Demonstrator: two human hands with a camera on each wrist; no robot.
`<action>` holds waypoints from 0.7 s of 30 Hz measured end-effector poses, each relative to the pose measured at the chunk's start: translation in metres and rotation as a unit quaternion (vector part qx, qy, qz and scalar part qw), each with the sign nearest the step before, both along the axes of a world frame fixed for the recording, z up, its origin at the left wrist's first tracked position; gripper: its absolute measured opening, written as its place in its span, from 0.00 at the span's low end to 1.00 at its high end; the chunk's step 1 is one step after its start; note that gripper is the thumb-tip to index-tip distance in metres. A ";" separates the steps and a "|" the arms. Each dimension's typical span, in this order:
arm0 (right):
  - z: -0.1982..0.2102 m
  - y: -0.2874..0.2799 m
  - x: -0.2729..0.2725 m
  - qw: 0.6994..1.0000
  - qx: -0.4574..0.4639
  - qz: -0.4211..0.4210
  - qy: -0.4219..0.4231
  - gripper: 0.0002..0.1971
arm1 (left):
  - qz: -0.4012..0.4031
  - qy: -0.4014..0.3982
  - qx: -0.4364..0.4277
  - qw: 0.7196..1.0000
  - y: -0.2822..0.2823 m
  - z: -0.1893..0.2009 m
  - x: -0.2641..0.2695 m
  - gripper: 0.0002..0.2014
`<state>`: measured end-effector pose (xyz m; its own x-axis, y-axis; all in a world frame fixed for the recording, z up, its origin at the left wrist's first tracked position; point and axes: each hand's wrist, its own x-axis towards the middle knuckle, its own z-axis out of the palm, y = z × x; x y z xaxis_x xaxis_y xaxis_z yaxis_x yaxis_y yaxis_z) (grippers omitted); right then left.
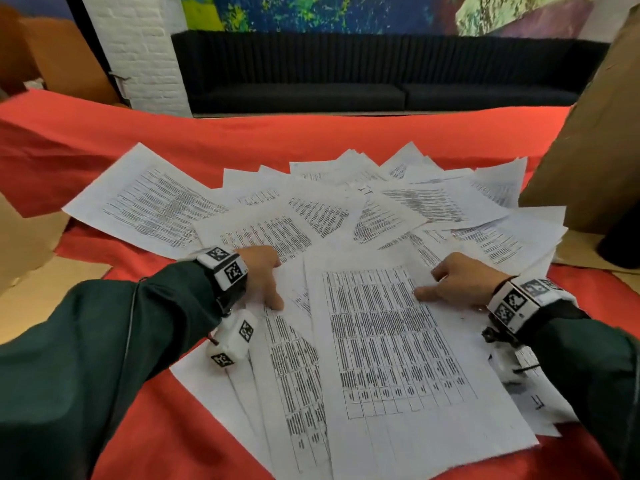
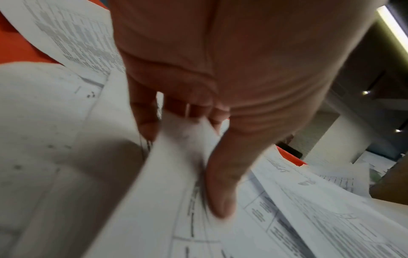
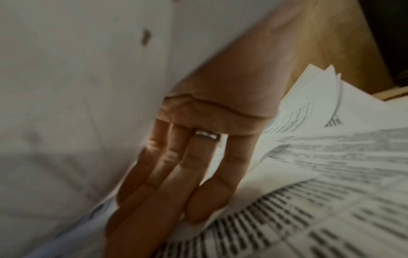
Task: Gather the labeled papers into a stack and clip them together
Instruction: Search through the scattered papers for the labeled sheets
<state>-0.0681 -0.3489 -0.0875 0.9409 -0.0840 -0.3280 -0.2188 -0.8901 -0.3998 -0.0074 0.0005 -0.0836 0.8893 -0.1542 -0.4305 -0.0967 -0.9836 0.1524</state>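
Note:
Many printed sheets (image 1: 332,216) lie fanned and overlapping on a red cloth (image 1: 311,133). One far sheet bears a handwritten label (image 1: 365,192), and another labelled sheet (image 1: 538,403) pokes out at the lower right. A large table-printed top sheet (image 1: 398,341) lies between my hands. My left hand (image 1: 273,289) pinches the left sheets' edge (image 2: 183,139), thumb (image 2: 220,192) on one side and fingers (image 2: 145,122) on the other. My right hand (image 1: 450,282) holds the top sheet's right edge, thumb on top. Its straight fingers (image 3: 172,183) lie under that sheet (image 3: 77,87).
A tall brown cardboard sheet (image 1: 588,150) stands at the right edge of the cloth. Behind the cloth are a black sofa (image 1: 346,88) and a white brick pillar (image 1: 145,46). A bare wooden surface (image 1: 20,237) shows at the left.

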 end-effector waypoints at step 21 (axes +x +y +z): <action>0.019 0.056 0.010 0.870 0.430 -0.129 -0.204 0.12 | 0.201 0.002 -0.528 0.825 -0.027 0.009 -0.007 0.59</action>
